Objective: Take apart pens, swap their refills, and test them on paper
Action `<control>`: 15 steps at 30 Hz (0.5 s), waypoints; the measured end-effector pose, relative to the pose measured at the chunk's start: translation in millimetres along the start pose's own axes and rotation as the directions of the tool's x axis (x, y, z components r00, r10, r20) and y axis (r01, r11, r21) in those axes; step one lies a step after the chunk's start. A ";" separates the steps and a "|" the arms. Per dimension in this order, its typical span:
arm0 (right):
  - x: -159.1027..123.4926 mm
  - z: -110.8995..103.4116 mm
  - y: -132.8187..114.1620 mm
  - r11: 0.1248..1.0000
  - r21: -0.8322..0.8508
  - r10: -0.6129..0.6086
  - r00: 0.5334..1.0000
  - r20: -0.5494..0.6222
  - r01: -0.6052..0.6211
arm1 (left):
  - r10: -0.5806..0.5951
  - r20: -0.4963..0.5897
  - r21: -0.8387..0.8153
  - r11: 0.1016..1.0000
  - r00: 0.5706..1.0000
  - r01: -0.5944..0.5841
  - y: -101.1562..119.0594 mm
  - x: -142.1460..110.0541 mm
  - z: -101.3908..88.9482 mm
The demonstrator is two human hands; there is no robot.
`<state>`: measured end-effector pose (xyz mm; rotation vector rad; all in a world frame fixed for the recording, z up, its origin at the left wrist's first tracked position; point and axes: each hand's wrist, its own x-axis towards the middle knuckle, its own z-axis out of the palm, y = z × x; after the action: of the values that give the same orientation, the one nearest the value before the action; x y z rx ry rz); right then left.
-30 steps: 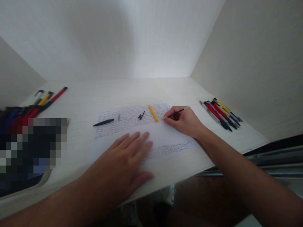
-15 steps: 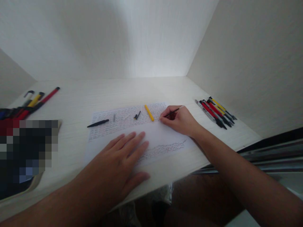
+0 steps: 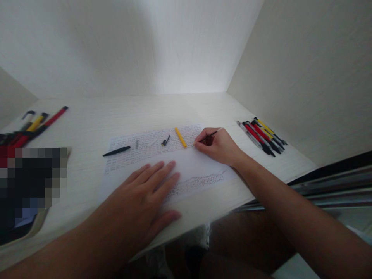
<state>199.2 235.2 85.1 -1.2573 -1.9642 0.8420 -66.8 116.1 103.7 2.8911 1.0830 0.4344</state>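
Observation:
My left hand (image 3: 154, 190) lies flat on a sheet of paper (image 3: 186, 161) covered in part with handwritten lines, its fingers spread. My right hand (image 3: 217, 145) pinches a thin dark pen refill (image 3: 212, 134) with a whitish tail, its tip down at the paper near the written lines. Just left of those fingertips lies a yellow pen barrel (image 3: 180, 138). Further left on the sheet are a small black pen clip piece (image 3: 165, 141), a small grey spring-like part (image 3: 137, 144) and a black pen section (image 3: 116, 151).
Several red, yellow and grey pens (image 3: 261, 135) lie in a row at the right of the white table (image 3: 139, 112). More pens (image 3: 37, 126) lie at the far left, behind a blurred-out dark object (image 3: 31, 186). White walls stand behind and to the right.
The view has shifted a little, so everything appears slightly further left. Both hands keep nearly the same places on the paper, the right still gripping the refill.

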 end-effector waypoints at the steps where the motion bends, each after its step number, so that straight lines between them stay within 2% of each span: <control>1: -0.1 0.2 0.1 1.000 0.003 -0.001 1.000 -0.002 0.001 | -0.001 -0.002 -0.003 1.000 1.000 0.001 0.0 -0.2 -0.1; 8: 0.5 -2.0 1.2 0.999 0.038 0.016 1.000 -0.006 -0.015 | -0.014 0.015 0.015 1.000 1.000 0.013 -2.0 -1.3 5.4; 13: 0.2 -6.0 -11.5 0.983 0.183 0.012 0.987 -0.159 0.018 | -0.025 0.028 0.010 1.000 0.999 0.025 -2.3 2.0 -3.5; 15: -6.8 -3.5 -24.1 0.971 0.236 0.010 0.985 -0.175 0.032 | -0.032 0.043 -0.011 0.999 0.999 0.033 -4.0 4.0 -7.3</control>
<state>191.9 221.5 105.0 -1.1378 -1.6752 0.9004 -68.5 121.3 111.2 2.8545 1.1160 0.3744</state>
